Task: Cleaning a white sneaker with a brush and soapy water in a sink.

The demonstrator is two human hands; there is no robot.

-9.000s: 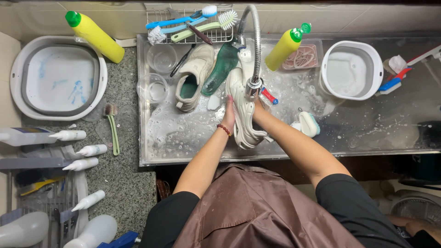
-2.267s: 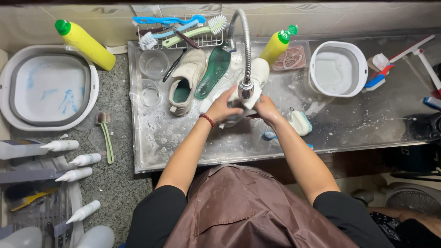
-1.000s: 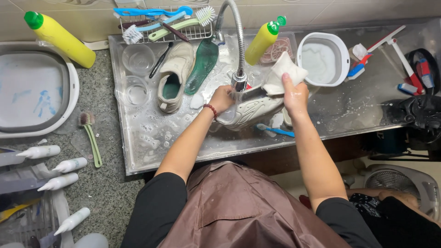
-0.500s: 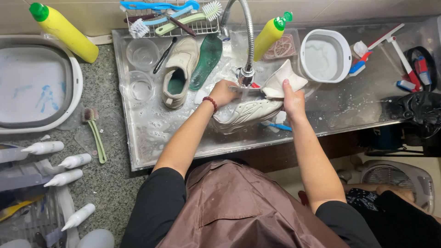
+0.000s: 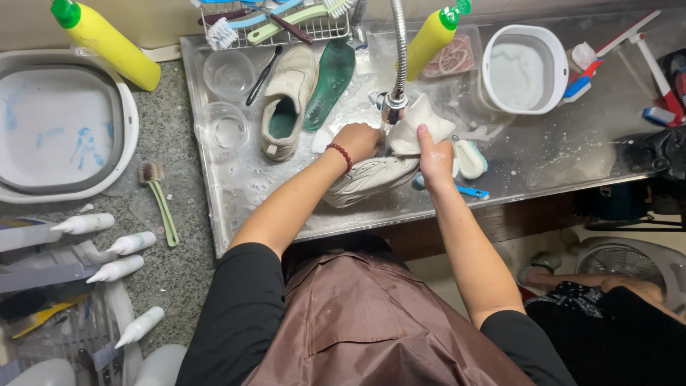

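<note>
Head view, hands (image 5: 396, 146) grip shoe (image 5: 368, 179) (soapy)

Head cam, straight down, close over sink (image 5: 236, 214)

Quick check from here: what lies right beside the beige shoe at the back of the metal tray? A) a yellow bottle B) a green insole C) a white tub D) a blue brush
B. The green insole lies along the right side of the beige shoe, soapy, on the metal tray; the left hand and right hand work on another white shoe under the faucet.
</note>
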